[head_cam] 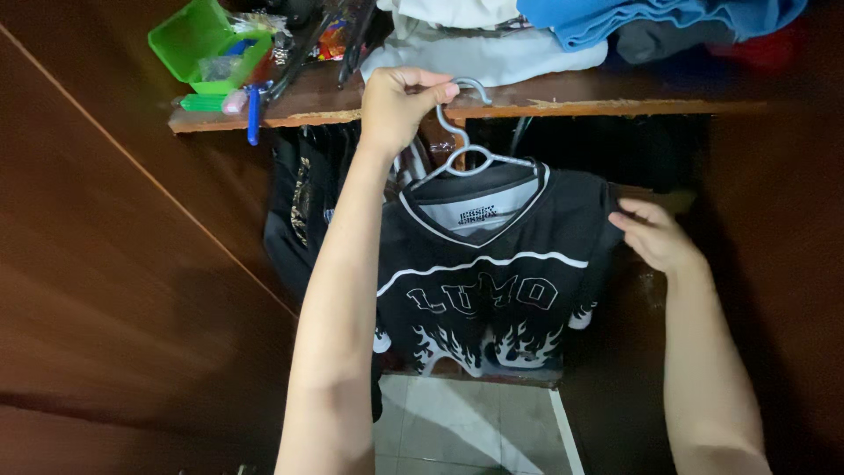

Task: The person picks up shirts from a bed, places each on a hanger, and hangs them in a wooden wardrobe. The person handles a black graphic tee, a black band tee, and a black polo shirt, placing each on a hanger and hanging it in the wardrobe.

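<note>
A black jersey [492, 290] with white trim, white lettering and a white flame pattern hangs on a grey wire hanger [463, 145] in front of an open wooden wardrobe. My left hand [400, 105] is raised and shut on the hanger's hook, just under the edge of the wardrobe shelf [615, 107]. My right hand [655, 236] touches the jersey's right shoulder and sleeve, fingers pinched on the fabric. Both forearms reach up from the bottom of the view.
The wooden shelf carries folded clothes: white [483, 48], blue [651, 18] and grey. A green plastic box [207, 44] and small items sit at its left end. Dark garments [303, 193] hang below the shelf. A wooden door panel [114, 264] fills the left. Tiled floor [466, 431] shows below.
</note>
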